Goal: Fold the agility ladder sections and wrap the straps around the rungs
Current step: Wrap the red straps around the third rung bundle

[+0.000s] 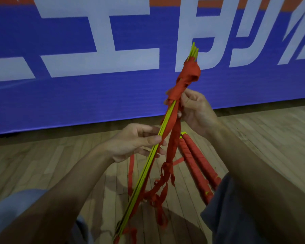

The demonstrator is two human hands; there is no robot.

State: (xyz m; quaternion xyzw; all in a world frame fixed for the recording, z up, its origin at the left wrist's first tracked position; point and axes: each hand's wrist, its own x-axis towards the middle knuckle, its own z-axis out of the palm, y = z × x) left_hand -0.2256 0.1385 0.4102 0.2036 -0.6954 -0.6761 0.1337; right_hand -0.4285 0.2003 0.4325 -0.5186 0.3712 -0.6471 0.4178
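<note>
A bundle of yellow ladder rungs (144, 175) stands tilted in front of me, its top end leaning away to the right. Red strap (188, 74) is wound around the upper part of the bundle. My left hand (136, 141) grips the rungs at mid-length, fingers curled round them. My right hand (194, 108) pinches the red strap just below the wound part. Loose strap loops (163, 187) hang down from there towards the floor.
Two finished bundles (199, 164), fully wrapped in red strap, lie on the wooden floor (42, 164) behind my right forearm. A blue banner (77, 103) with large white letters stands along the floor ahead. My knees fill the lower corners.
</note>
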